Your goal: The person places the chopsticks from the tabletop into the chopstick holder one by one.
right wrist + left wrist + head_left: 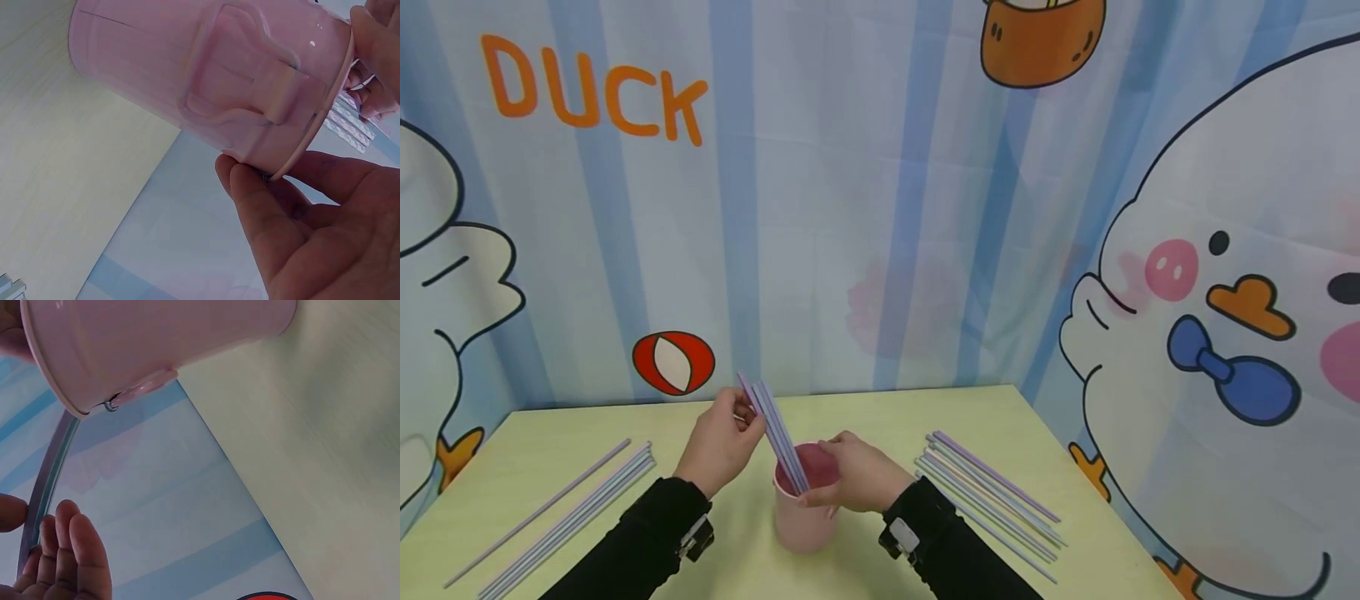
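Observation:
A pink metal bucket (pixel 802 529) with side handles stands on the table near its middle. My right hand (pixel 868 475) grips the bucket's rim from the right, thumb and fingers on either side of the edge in the right wrist view. Several thin lilac and grey sticks (pixel 782 442) lean out of the bucket toward the upper left, their lower ends inside. Near their upper ends, my left hand (pixel 722 437) pinches them between thumb and fingers. The left wrist view shows one edge of these sticks (pixel 45 472) by the fingertips. The bucket's floor is hidden.
Several similar sticks lie in a row (pixel 576 521) at the table's left, with a single stick (pixel 538 512) beside them. Another spread of pastel sticks (pixel 992 500) lies on the right, partly behind my right sleeve. A printed duck curtain (pixel 835 208) hangs behind the yellowish table (pixel 880 408).

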Available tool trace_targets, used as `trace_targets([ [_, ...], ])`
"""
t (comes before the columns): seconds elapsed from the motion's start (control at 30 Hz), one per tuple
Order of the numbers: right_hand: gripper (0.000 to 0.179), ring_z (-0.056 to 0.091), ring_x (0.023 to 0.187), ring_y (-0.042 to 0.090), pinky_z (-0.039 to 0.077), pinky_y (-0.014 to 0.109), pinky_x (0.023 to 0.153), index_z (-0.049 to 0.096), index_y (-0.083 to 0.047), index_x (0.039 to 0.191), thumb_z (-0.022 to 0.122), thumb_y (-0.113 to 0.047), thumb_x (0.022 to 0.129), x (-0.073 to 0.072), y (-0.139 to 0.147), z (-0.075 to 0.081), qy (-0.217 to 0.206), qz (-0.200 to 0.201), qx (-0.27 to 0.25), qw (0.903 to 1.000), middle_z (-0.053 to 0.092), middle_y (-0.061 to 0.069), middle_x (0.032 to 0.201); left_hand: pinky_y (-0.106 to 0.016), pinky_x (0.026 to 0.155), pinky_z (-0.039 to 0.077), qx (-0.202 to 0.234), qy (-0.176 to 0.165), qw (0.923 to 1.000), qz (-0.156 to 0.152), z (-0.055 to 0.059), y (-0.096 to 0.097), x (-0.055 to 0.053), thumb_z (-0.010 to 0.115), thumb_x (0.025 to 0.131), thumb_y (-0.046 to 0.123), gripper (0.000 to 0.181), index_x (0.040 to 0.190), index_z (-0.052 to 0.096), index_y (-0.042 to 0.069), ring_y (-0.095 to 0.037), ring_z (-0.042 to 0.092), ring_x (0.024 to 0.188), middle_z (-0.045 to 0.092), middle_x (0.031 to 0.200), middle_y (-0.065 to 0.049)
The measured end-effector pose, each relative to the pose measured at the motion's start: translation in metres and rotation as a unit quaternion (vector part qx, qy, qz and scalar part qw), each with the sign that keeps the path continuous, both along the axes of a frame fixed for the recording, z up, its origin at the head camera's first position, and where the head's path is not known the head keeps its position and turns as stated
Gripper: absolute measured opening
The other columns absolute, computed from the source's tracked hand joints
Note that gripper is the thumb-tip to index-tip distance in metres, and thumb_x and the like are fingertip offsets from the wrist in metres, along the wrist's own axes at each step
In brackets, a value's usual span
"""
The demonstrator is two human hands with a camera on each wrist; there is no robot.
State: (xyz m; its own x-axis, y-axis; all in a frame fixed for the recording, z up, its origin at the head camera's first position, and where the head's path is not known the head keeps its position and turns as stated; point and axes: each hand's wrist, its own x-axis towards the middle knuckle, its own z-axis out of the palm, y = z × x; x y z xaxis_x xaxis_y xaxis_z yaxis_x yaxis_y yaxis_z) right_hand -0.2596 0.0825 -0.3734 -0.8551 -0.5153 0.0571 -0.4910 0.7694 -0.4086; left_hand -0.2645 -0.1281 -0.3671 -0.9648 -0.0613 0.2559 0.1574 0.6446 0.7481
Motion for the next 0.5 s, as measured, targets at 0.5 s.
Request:
trace_targets([
  [0.5, 0.077, 0.061, 0.095, 0.018, 0.055, 0.036, 0.087, 0.061, -0.004, 0.132, 0.077, -0.054, 0.074, 0.002, -0.002, 0.001, -0.002, -0.008, 0.008, 0.9999, 0.06, 0.01, 0.118, -0.035, 0.07, 0.059, -0.034, -0.017, 0.999, -0.021, -0.012, 0.003, 0.001, 0.062, 0.095, 0.02, 0.031, 0.116, 0.05, 0.001, -0.024, 0.056, 0.08, 0.06, 0.094, -0.011],
])
